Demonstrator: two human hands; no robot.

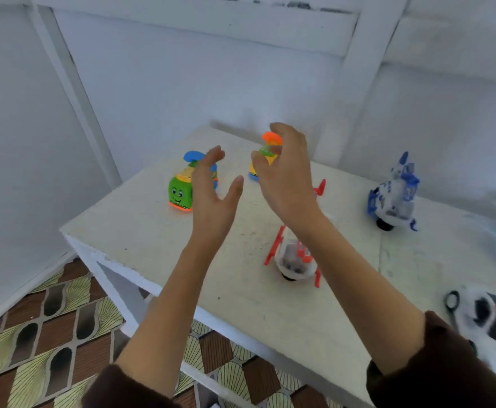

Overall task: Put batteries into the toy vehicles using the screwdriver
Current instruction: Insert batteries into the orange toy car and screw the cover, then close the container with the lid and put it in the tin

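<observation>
Both hands hover over the white table (152,231), holding nothing: the left hand (214,195) with fingers spread, the right hand (285,178) loosely curled. Below the right forearm lies a red-and-white toy helicopter (293,260); beyond stand a green toy helicopter (180,192) and an orange-rotored toy (270,142). They look like light, slick plastic, best gripped by the body, not the thin rotors; no screwdriver, batteries or container shows.
</observation>
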